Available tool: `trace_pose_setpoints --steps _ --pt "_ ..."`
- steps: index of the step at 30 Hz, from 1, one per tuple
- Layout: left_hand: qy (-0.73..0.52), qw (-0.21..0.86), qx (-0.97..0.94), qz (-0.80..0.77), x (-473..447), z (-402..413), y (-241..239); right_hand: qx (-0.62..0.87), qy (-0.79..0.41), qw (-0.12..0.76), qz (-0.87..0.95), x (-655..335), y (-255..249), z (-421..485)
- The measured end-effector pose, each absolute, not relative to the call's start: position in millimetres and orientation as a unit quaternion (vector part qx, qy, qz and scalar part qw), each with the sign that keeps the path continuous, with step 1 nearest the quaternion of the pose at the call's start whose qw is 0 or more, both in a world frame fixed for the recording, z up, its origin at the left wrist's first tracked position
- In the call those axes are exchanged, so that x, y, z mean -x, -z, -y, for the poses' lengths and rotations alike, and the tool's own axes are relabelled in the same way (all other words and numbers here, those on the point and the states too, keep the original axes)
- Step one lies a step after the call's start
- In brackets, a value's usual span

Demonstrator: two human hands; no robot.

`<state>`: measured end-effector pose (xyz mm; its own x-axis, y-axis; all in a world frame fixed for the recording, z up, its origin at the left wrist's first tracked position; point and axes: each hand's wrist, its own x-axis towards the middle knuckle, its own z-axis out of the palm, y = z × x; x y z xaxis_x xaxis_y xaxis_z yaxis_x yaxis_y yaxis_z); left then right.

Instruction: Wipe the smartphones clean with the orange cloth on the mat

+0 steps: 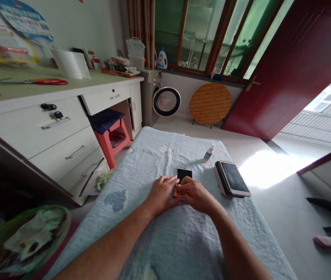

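Forearms, then phone beneath fingers

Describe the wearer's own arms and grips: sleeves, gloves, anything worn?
Left forearm and right forearm are bare where visible: no sleeve, watch or bracelet. Left grip and right grip are ungloved human hands. No cables or markings show; rings can't be made out.

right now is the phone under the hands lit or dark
Dark where visible: the phone screen shows plain black beyond the fingers; covered part cannot be told.
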<state>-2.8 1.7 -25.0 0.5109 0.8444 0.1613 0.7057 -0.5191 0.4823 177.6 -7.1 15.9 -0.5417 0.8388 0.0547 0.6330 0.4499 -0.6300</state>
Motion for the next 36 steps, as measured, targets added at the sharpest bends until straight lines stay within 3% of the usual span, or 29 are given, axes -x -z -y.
trace_pose_setpoints --steps 21,36 --pt "-0.179 0.182 -0.854 -0.454 4.2 -1.9 22.3 0.514 -0.313 0.075 0.795 -198.2 -40.1 10.7" --pt "-0.205 0.185 -0.855 -0.439 4.2 -1.8 22.3 0.447 -0.295 0.162 0.829 -175.9 -19.1 12.4"
